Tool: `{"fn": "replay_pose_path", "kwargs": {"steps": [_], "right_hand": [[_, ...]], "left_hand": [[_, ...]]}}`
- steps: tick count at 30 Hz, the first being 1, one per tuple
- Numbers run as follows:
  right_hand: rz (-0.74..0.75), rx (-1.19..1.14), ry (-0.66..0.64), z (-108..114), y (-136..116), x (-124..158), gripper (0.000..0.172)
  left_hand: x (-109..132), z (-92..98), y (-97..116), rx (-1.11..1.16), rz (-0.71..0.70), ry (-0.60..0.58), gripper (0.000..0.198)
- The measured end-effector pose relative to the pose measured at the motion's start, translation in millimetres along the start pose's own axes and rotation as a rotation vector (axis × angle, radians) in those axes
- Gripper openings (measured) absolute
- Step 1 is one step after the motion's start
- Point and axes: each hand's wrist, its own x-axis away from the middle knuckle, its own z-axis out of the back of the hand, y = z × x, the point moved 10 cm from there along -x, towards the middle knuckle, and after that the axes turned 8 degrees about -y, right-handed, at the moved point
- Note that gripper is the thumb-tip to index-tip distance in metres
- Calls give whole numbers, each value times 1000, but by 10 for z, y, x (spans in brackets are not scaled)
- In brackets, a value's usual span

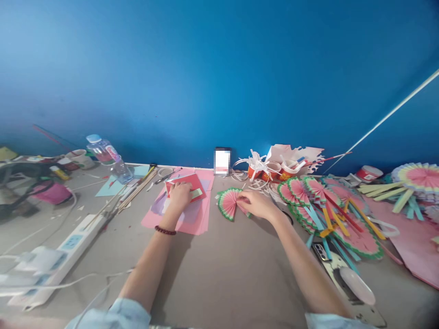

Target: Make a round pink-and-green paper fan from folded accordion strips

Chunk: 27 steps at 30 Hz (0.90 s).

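My left hand [180, 194] rests palm down on a red packet [195, 185], its fingers spread over the top. Under the packet lie sheets of pink paper [203, 221] and lilac paper [159, 204]. To the right, my right hand [257, 203] pinches the right part of a pleated paper fan [226, 204], pink with a green edge like a watermelon slice. The fan is spread in a half-round on the grey table; part of it is hidden by my fingers.
Finished-looking paper fans [360, 235] with coloured strips lie at right, near a phone [350, 283]. Red paper cups [272, 170] stand by the blue wall. Left are a tilted water bottle [111, 157], wooden sticks [137, 188] and a power strip [73, 249] with cables.
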Motion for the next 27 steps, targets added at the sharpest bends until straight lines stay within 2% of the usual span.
{"fn": "replay_pose_path", "kwargs": {"steps": [3,7,9,11,14,20,24,27], "right_hand": [[-25,13,-17,-17,20,-2,17],[22,13,-58,-180,-81,-45,19],[92,0,-80,-299,-198,-70,16],[142,-9,-135,-448,-293,-90,13],[135,-22,-186,-592,-324,-107,10],[112,-36,-169,-589,-296,-106,11],[145,-78,-140,-586,-351,-101,12],[155,-176,-91,-608,-386,-122,15]], "left_hand": [[2,42,-61,-20,23,19,26],[50,-26,216,11,-198,-56,35],[86,-102,311,10,-249,-125,42],[97,-147,307,-16,-217,-153,43],[79,-161,247,-42,-163,-141,37],[34,-97,188,7,-170,-97,30],[34,-52,228,35,-217,-95,26],[42,-6,281,20,-246,-72,31]]}}
